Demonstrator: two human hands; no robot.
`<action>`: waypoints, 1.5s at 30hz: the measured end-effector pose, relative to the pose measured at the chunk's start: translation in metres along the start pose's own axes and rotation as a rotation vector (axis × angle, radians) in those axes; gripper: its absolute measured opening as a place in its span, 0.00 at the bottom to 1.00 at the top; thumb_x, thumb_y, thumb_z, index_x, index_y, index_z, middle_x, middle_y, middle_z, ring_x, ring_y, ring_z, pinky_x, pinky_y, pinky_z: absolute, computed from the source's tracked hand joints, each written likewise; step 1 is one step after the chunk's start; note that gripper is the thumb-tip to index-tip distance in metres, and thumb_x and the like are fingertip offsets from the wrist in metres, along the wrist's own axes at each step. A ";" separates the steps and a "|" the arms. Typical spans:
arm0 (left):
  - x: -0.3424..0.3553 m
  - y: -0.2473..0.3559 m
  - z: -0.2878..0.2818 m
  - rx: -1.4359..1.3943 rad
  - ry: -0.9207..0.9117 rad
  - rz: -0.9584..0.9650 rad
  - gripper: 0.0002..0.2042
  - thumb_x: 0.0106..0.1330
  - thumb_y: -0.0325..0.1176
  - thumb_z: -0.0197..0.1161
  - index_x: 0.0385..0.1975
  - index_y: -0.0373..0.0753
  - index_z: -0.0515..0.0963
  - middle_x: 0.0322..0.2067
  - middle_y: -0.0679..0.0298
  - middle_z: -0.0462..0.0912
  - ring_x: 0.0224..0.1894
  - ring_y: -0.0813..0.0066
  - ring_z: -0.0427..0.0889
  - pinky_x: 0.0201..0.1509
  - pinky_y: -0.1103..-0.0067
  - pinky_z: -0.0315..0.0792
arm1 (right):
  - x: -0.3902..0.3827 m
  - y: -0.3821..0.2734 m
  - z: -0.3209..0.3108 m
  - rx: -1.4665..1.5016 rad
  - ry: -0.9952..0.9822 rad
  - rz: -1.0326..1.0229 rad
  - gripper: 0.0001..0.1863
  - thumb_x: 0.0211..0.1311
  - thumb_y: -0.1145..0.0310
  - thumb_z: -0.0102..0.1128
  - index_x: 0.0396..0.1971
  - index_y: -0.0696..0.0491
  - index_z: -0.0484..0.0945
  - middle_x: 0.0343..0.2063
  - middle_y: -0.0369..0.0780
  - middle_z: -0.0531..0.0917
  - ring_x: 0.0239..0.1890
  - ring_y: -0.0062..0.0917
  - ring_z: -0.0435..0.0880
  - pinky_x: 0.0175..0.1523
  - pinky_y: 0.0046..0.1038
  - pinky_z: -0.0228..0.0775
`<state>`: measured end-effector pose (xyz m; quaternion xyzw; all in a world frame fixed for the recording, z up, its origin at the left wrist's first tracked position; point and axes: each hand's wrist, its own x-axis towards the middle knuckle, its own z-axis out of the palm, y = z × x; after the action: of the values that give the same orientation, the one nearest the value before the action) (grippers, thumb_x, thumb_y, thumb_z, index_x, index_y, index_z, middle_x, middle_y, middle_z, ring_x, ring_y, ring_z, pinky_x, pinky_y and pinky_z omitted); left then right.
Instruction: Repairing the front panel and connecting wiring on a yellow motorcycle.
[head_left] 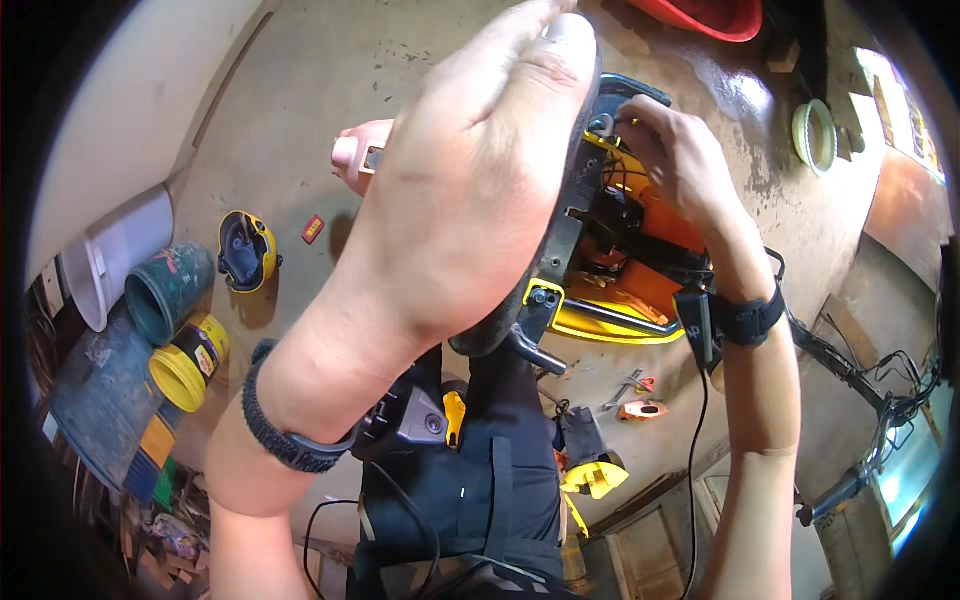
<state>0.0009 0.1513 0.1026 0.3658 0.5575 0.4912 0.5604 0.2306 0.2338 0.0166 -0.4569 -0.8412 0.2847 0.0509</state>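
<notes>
1. Head view: the black-and-yellow machine (672, 222) stands between the person's two hands, just beyond their dark-clothed legs; everything below is placed from it.
2. The left hand (460, 190) is at the machine's left edge, back upward, wrist nearly straight, thumb stretched forward along the black side; its fingers are largely hidden, so I cannot tell how firmly it grips, if at all.
3. The right hand (685, 160) reaches over the machine's far right part, wrist bent inward, fingers curled close together near the rim; I cannot tell whether they hold anything.
4. The machine's open middle contains dark wires and orange parts.
5. Well left of the machine are a pale tub (135, 235), a teal bucket (185, 275), a yellow bucket (168, 380) and a large blue container (95, 370); their contents cannot be made out.
6. Nearer the machine, a yellow helmet (268, 255) shows its dark lining.
7. Beyond the machine is a red basin (715, 22); to its far right, a pale green basin (803, 135).
</notes>
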 end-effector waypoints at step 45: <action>-0.001 0.026 0.012 -0.243 -0.144 -0.173 0.25 0.77 0.37 0.59 0.67 0.30 0.62 0.50 0.62 0.76 0.52 0.80 0.77 0.58 0.82 0.71 | -0.028 -0.020 0.043 0.481 0.069 0.534 0.17 0.74 0.59 0.57 0.38 0.61 0.81 0.21 0.39 0.83 0.25 0.22 0.83 0.33 0.27 0.73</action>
<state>0.0087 0.1582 0.1296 0.2802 0.4819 0.4777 0.6791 0.2173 0.1843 -0.0042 -0.6447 -0.5989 0.4623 0.1090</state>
